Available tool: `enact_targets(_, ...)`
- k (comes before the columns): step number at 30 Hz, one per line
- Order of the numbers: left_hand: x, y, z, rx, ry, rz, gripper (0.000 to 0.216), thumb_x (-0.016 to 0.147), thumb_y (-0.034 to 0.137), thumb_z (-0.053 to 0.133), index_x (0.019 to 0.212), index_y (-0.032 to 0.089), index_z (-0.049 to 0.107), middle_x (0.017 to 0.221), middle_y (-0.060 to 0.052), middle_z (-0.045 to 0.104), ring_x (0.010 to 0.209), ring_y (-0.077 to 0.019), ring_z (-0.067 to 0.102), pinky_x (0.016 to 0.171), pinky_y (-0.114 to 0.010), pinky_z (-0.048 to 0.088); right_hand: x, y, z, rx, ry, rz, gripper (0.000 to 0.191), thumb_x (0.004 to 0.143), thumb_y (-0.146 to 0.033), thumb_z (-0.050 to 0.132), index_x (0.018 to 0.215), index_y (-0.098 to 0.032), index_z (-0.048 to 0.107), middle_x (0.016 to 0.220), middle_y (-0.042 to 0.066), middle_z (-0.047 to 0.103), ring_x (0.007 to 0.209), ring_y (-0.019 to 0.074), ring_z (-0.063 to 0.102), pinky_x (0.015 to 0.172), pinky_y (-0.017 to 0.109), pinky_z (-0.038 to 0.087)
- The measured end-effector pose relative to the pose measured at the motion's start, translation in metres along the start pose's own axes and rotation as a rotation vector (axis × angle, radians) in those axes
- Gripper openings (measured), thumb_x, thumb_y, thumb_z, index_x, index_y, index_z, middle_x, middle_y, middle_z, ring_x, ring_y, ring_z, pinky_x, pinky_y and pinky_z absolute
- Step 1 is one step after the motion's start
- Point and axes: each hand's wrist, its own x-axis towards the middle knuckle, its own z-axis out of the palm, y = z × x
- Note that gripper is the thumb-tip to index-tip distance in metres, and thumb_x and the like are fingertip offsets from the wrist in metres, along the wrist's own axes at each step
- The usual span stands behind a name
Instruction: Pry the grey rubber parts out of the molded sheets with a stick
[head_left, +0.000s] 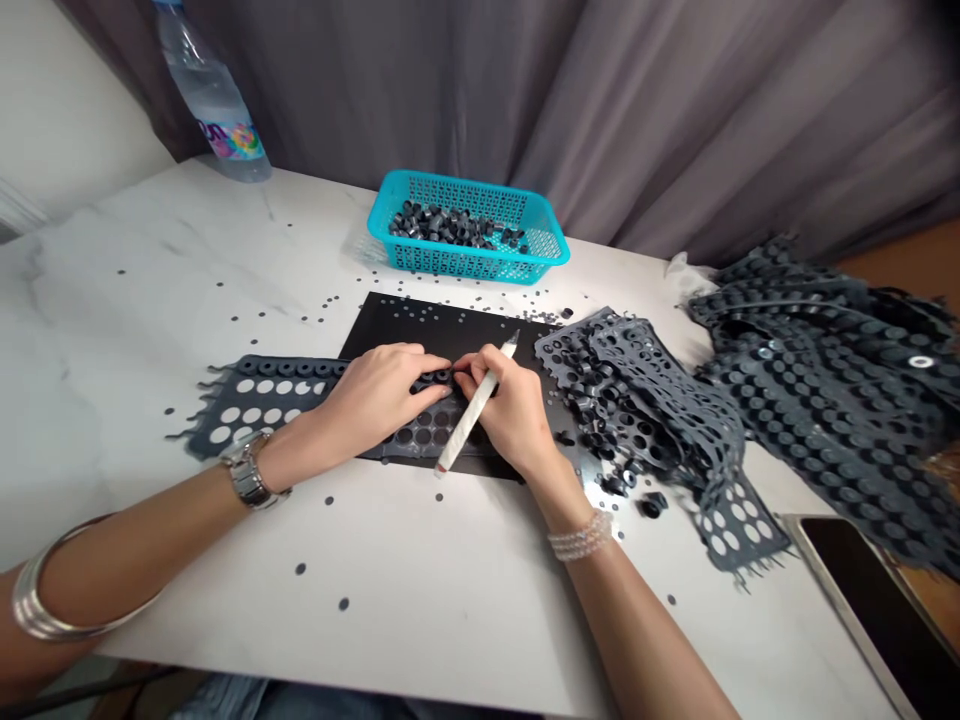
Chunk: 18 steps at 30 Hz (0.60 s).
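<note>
A dark grey rubber sheet (pixel 289 408) with rows of round holes and a raised row of rubber rings lies partly on a black mat (pixel 457 330). My left hand (pixel 379 395) rests on this sheet, its thumb and index finger closed about the ring row. Close beside it, my right hand (pixel 514 405) pinches at the same row with its fingertips; what exactly sits between them is too small to make out. That hand also holds a white-wrapped pen-shaped tool (pixel 469 425), its dark pointed tip facing up and away.
Behind the mat stands a turquoise basket (pixel 469 262) of dark rubber pieces. To the right are punched-out sheets (pixel 660 385) with loose rings, a pile of studded sheets (pixel 832 410) and a phone (pixel 870 600). A water bottle (pixel 217 110) stands back left. Small dark discs dot the table (pixel 225 600).
</note>
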Motion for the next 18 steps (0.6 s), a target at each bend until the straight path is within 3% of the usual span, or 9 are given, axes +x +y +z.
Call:
enact_targets(4, 0.000, -0.001, 0.000, -0.015, 0.003, -0.020, 0.040, 0.088, 0.038, 0.055, 0.120, 0.016, 0.068, 0.091, -0.007, 0.070, 0.076, -0.0192, 0.062, 0.066, -0.030, 0.041, -0.001, 0.001, 0.000, -0.002, 0.035, 0.032, 0.031, 0.084, -0.024, 0.053, 0.066, -0.024, 0.027, 0.075, 0.001, 0.064, 0.065, 0.0118, 0.048, 0.067, 0.025, 0.041)
enact_targets(9, 0.000, -0.001, 0.000, -0.009, -0.017, -0.010, 0.041, 0.089, 0.039, 0.054, 0.121, 0.016, 0.067, 0.094, -0.008, 0.071, 0.083, -0.0212, 0.064, 0.067, -0.030, 0.042, 0.001, 0.002, 0.000, -0.051, 0.081, 0.051, 0.030, 0.083, -0.022, 0.050, 0.064, -0.023, 0.026, 0.070, -0.002, 0.059, 0.061, 0.0099, 0.042, 0.063, 0.023, 0.037)
enact_targets(14, -0.001, -0.001, -0.002, -0.025, -0.029, -0.013, 0.040, 0.089, 0.038, 0.055, 0.121, 0.017, 0.068, 0.095, -0.009, 0.072, 0.083, -0.0211, 0.064, 0.066, -0.030, 0.042, 0.006, 0.012, -0.013, -0.044, 0.403, 0.176, 0.033, 0.080, -0.022, 0.054, 0.061, -0.023, 0.028, 0.062, -0.004, 0.054, 0.061, 0.0104, 0.046, 0.065, 0.025, 0.037)
enact_targets(18, 0.003, 0.001, 0.002, -0.030, -0.001, -0.021, 0.038, 0.089, 0.039, 0.055, 0.117, 0.019, 0.069, 0.094, -0.007, 0.072, 0.083, -0.0211, 0.064, 0.064, -0.029, 0.041, 0.008, 0.016, -0.028, 0.341, 0.604, 0.269, 0.035, 0.073, -0.022, 0.064, 0.063, -0.023, 0.030, 0.066, -0.003, 0.058, 0.066, 0.0117, 0.055, 0.067, 0.026, 0.041)
